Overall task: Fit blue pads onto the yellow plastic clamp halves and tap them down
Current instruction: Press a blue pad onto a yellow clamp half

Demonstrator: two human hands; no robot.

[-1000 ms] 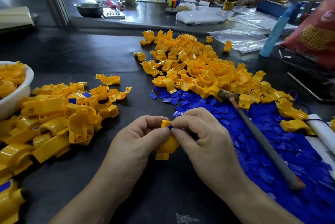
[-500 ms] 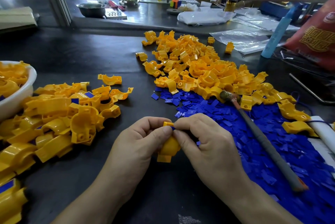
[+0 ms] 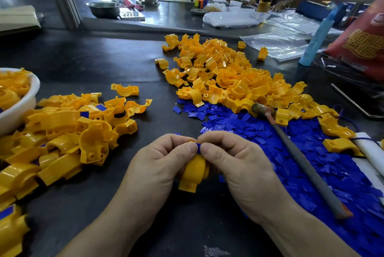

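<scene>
Closest to me, both hands meet over the dark table (image 3: 187, 225). My left hand (image 3: 160, 165) and right hand (image 3: 239, 165) are each pinching the same yellow clamp half (image 3: 194, 171), thumbs and forefingers pressed together right at its top edge. There's a sliver of blue pad (image 3: 198, 146) peeking out between the thumb tips, so I'd say the pad is going onto the flat end of the part right now. Can't tell if it's fully seated, the fingers cover most of it.

Handling-wise, my guess is the clamp half is light, hard, glossy plastic, so a bit slippery. Best held by the curved body with the flat tab facing up. The pad looks thin and tiny, probably bendy, so fingertip edges only.

Just right of my hands is the big spread of loose blue pads (image 3: 311, 163), with the little hammer (image 3: 299, 159) lying across it, head pointing away from me. It's untouched, so tapping isn't happening yet.

Left of me is a heap of clamp halves (image 3: 68, 138), some showing blue pads, and a white bowl (image 3: 31, 103) holding more of them at the edge. Further back sits the other pile of yellow halves (image 3: 224, 76). Beyond that is another bench with plastic bags (image 3: 234, 18).
</scene>
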